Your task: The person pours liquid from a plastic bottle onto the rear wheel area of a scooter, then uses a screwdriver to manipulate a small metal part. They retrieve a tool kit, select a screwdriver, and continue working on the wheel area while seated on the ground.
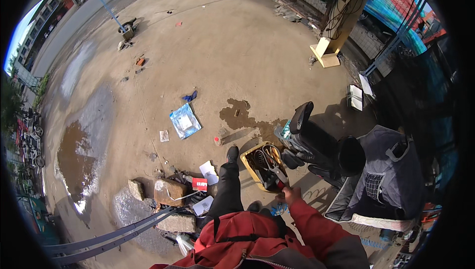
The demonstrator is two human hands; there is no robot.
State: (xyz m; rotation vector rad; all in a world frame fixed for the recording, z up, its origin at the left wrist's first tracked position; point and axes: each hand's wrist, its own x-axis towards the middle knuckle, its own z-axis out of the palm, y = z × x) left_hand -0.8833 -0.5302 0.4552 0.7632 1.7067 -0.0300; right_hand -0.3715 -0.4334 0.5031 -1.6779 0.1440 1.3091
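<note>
In the head view my right hand (289, 195) is closed on the red-and-black handle of a grey tool (278, 174), perhaps large pliers, whose far end lies over a yellow container (249, 167). This container holds several tools and cables. The container stands on the ground beside my outstretched leg (226, 185) and the black seat and body (314, 140) of what looks like a two-wheeler. A grey quilted cover (383, 170) is on the right of it. My left hand is not in view.
Stones (170, 190) and papers lie left of my leg, near metal rails (128, 232). A small bottle (217, 141), a blue plastic packet (185, 119) and puddles (71, 157) are on the concrete. A pillar (330, 46) and a mesh fence stand at the back right.
</note>
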